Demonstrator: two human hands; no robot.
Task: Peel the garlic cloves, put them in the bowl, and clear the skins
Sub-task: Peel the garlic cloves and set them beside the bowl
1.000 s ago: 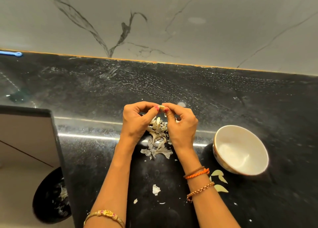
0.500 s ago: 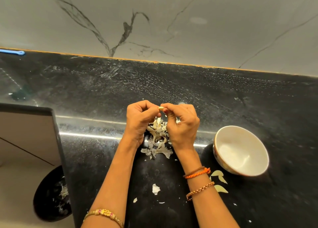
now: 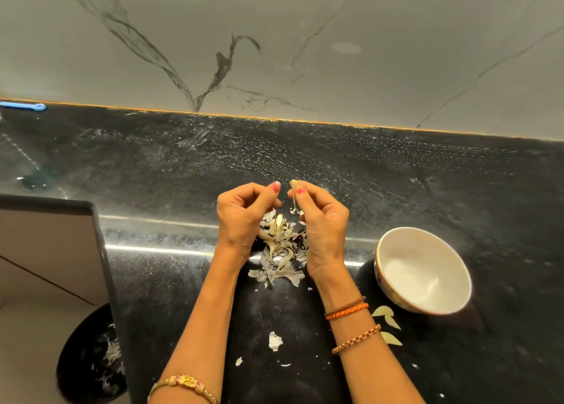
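- Garlic clove (image 3: pixel 294 185) sits pinched at the tips of the right hand (image 3: pixel 323 223), thumb and forefinger clamped on it, a strip of skin dangling below; it is held high over the heap, likely so that whatever comes off drops onto the pile.
- Left hand (image 3: pixel 244 217) hovers just beside it at 9 o'clock, fingers curled inward, thumb and forefinger drawn together; whether a shred of skin is caught between them I cannot tell.
- Pile of skins (image 3: pixel 279 251) lies on the black counter (image 3: pixel 305 159) directly beneath both hands, with stray flakes (image 3: pixel 274 340) scattered toward 6 o'clock.
- White bowl (image 3: pixel 422 269) stands at 4 o'clock of the hands, within easy reach of the right one; it appears empty.
- Three pale peeled-looking pieces (image 3: pixel 385 322) rest on the counter just beside the bowl's near side, not in it.
- Dark bin (image 3: pixel 91 354) below the counter edge at 8 o'clock already holds skins, probably where the heap is meant to go.
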